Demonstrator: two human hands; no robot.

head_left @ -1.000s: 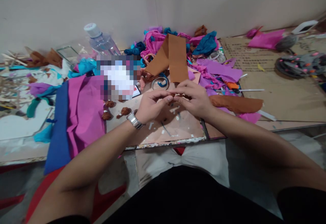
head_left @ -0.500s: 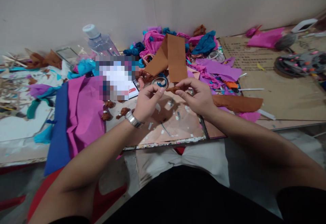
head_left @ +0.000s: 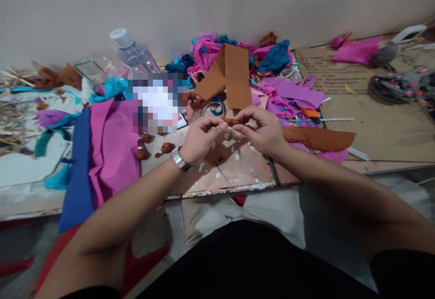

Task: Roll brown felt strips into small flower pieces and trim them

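Between my two hands is a small crumpled piece of brown crepe paper (head_left: 230, 121). My left hand (head_left: 204, 137) pinches its left end between thumb and fingers. My right hand (head_left: 263, 129) grips the other end, thumb below and index finger above. Just beyond the hands, a wide folded brown paper strip (head_left: 237, 77) slants over the heap. A rolled brown paper piece (head_left: 317, 139) lies right of my right wrist. Several small brown paper balls (head_left: 166, 148), some with white bits on them, rest left of my left hand.
A capped clear bottle (head_left: 134, 54) stands at the back left, near a partly blurred phone (head_left: 182, 121). Pink paper (head_left: 113, 149) and a blue sheet (head_left: 76, 172) hang over the front edge. Crumpled coloured paper (head_left: 207, 54) is heaped along the wall. Cardboard (head_left: 340, 127) lies at right.
My left hand has shifted slightly right and down, closer to my right hand. Less of the brown paper shows between them. Both hands keep their hold.
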